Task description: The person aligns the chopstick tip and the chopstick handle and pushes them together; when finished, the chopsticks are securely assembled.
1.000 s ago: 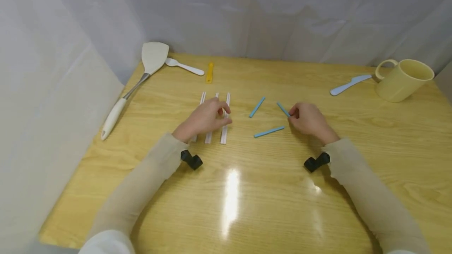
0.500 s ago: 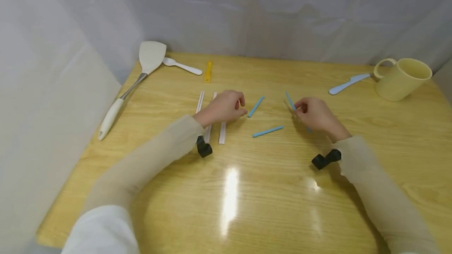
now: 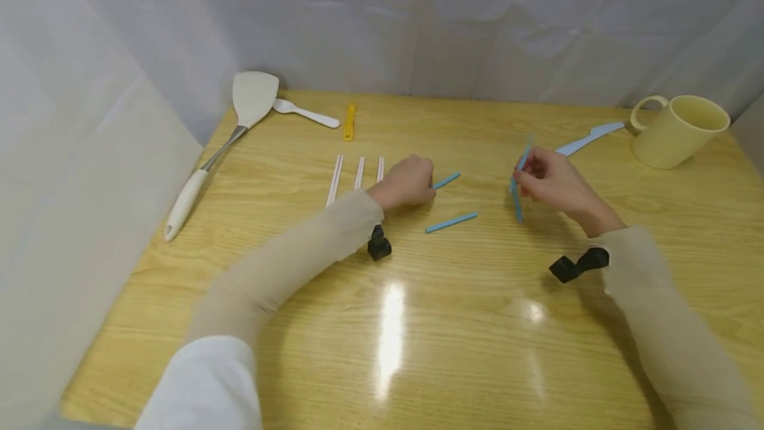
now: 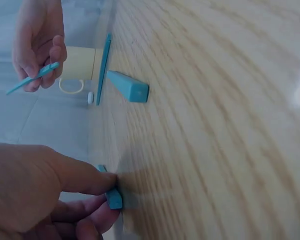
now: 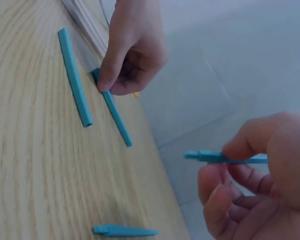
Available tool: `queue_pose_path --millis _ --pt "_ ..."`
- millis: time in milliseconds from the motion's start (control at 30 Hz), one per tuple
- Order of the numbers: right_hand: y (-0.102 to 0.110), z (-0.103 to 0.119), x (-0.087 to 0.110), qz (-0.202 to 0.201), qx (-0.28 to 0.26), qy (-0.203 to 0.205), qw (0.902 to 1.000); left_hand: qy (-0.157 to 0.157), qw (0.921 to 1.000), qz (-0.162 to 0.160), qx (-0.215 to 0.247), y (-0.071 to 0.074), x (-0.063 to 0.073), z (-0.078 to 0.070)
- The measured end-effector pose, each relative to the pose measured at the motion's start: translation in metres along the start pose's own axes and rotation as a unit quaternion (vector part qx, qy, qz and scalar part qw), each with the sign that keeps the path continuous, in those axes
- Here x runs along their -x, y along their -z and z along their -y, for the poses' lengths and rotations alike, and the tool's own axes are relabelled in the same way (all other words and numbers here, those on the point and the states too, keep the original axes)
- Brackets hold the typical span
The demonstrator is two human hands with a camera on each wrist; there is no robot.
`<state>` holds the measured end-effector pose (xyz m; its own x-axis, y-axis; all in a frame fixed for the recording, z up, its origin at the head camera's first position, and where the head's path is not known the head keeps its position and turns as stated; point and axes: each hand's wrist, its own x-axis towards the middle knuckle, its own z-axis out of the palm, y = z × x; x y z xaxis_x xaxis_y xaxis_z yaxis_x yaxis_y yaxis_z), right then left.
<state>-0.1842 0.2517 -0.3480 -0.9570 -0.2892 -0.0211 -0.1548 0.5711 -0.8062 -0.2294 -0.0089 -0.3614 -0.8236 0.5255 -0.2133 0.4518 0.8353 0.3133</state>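
With thumb and fingers, my left hand [image 3: 407,181] pinches one end of a blue stick [image 3: 447,180], which lies at or near the tabletop. My right hand [image 3: 554,179] holds another blue stick [image 5: 208,156] above the table between thumb and fingers; a narrower stepped end shows in the right wrist view. Below that hand a blue stick [image 5: 126,230] with a similar narrow end lies on the wood. One more blue stick [image 3: 451,223] rests on the table between the hands. Beside my left wrist lie pairs of pale chopsticks [image 3: 335,180], partly hidden by the arm.
A white-headed spatula [image 3: 255,97], a white fork or spoon [image 3: 309,113] and a small yellow piece [image 3: 349,123] lie at the back left. Toward the back right are a pale blue knife [image 3: 591,139] and a yellow mug [image 3: 679,133]. Pale curtain hangs behind the table [image 3: 465,324].
My left hand has moved right from the chopsticks and taken hold of a blue stick, turning it. The right hand has lifted its blue stick and moved right, tilting it.
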Motion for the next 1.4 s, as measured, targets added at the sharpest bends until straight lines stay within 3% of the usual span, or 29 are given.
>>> queue_pose_path --millis 333,533,700,933,1167,1400 --pt "0.004 -0.003 0.003 -0.045 -0.032 0.016 0.9983 -0.001 0.9974 -0.037 0.062 -0.001 0.012 0.003" --pt "0.003 -0.005 0.003 -0.051 -0.119 0.053 0.9902 -0.028 0.9906 -0.084 0.105 0.005 0.029 -0.001" --pt "-0.001 0.001 0.004 -0.059 -0.211 0.087 0.9719 -0.072 0.9787 -0.129 0.143 0.006 0.042 -0.005" --pt "-0.006 0.018 0.009 -0.069 -0.262 0.101 0.9573 -0.109 0.9623 -0.156 0.195 0.000 0.061 -0.010" --pt "-0.015 0.032 0.014 -0.069 -0.300 0.130 0.9426 -0.142 0.9345 -0.191 0.265 -0.011 0.077 -0.015" --pt "-0.026 0.041 0.020 -0.046 -0.331 0.165 0.9280 -0.161 0.9199 -0.197 0.298 -0.018 0.092 -0.028"
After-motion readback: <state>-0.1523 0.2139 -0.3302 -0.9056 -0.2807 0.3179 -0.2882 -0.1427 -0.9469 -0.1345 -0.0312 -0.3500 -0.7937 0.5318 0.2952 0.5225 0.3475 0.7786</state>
